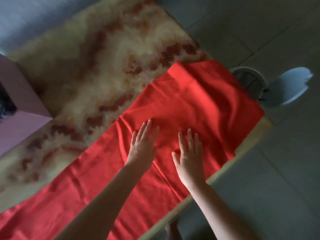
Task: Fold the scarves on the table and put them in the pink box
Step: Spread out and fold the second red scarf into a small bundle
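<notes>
Both grips flat on the red scarf, nothing held, no fold made yet.
Pink box sits at the desk's left side with something dark inside that I can't identify. Red scarf lies right of the box, not touching it, its long axis running diagonally away from the box. Left grip is nearer the box and right grip is just beyond it. Both are palms-down, fingers straight, pressing cloth. The scarf's far end lies past both, probably closest to the right grip. No readable writing.
</notes>
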